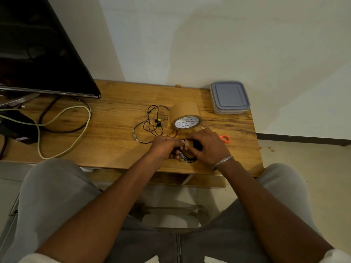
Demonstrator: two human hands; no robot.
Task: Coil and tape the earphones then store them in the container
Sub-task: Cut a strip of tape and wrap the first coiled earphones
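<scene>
We are gripping the earphone coil just nearside of the roll, left hand and right hand both curled round it and a tape strip. Judging it light, springy: we are favouring a pinch across the bundled strands.

You have two sets of earphones: one coiled set near you and one loose set farther off. Count one roll of brown tape, one lidded container far right, and one orange-handled scissors. At the left stands one screen with two cables, one pale cable and one black cable.
</scene>
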